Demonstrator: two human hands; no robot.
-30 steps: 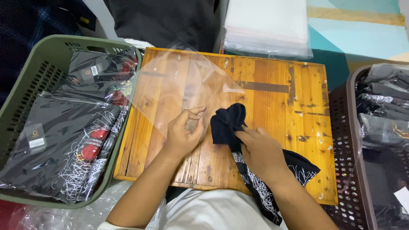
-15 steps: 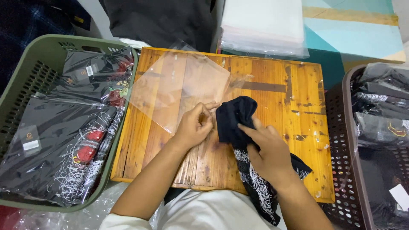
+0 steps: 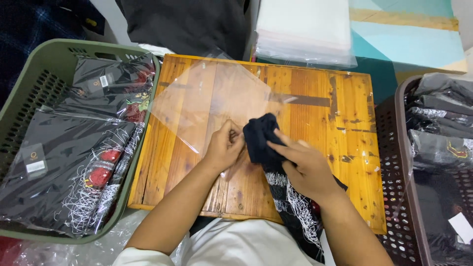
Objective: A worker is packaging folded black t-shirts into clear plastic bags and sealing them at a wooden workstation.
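Right hand (image 3: 303,170): closed on a bunched black cloth (image 3: 261,140) with white print, gripping its rolled end near the middle of the wooden board (image 3: 345,108); the cloth's tail runs back off the board's near edge toward the person's lap, so its long axis lies roughly front to back. Left hand (image 3: 224,145): fingers pinched together on the near edge of a clear plastic bag (image 3: 212,106), just left of the cloth and nearly touching it. The bag lies flat, spreading from that hand toward the board's far left corner; its mouth appears to face the cloth, though the glare makes this uncertain. Left of the board: green basket (image 3: 29,74) holding bagged black garments (image 3: 64,162). Right of the board: brown basket (image 3: 394,162) with dark folded garments (image 3: 438,123), some in plastic. Beyond the far edge: stack of clear bags (image 3: 305,29).
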